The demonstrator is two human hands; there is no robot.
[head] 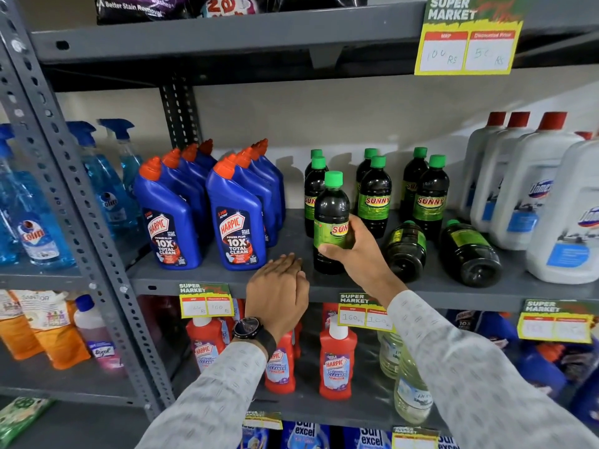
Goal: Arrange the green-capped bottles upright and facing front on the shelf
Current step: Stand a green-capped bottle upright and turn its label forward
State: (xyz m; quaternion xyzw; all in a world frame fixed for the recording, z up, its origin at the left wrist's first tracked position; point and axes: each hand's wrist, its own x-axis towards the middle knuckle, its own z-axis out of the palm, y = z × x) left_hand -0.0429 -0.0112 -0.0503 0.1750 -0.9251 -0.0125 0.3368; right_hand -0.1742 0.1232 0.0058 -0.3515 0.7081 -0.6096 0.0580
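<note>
Right hand [351,251] is gripping one green-capped bottle [331,222] around its lower label, fingers [327,249] closed round the left side, thumb on the right by the "SUNNY" print. Bottle is standing upright near the front edge of the grey shelf [227,277], label partly facing front and partly covered by the hand. Can't tell if its base is resting on the shelf or just above it.

Left hand [277,293] is lying palm down at the shelf lip, fingers loosely together and holding nothing, just left of the held bottle, not touching it. Black watch [248,328] is sitting on that wrist.

Behind the held bottle, two more green caps are standing upright in a column [313,186]. To the right, a second upright pair [374,197] is showing its label frontward, then a third pair [430,196], front one label-forward as well.

Two bottles are lying on their sides, bases toward the camera: one [405,251] just right of the right hand, the other [470,254] further right, beside the white jugs [525,189] with red caps.

Left of the green-cap group, blue Harpic bottles [236,218] are standing in two rows running back. Blue spray bottles [107,186] are sitting on the neighbouring rack.

Yellow price tags [364,314] are hanging off the shelf edge; red Harpic bottles [337,361] are standing on the shelf below
</note>
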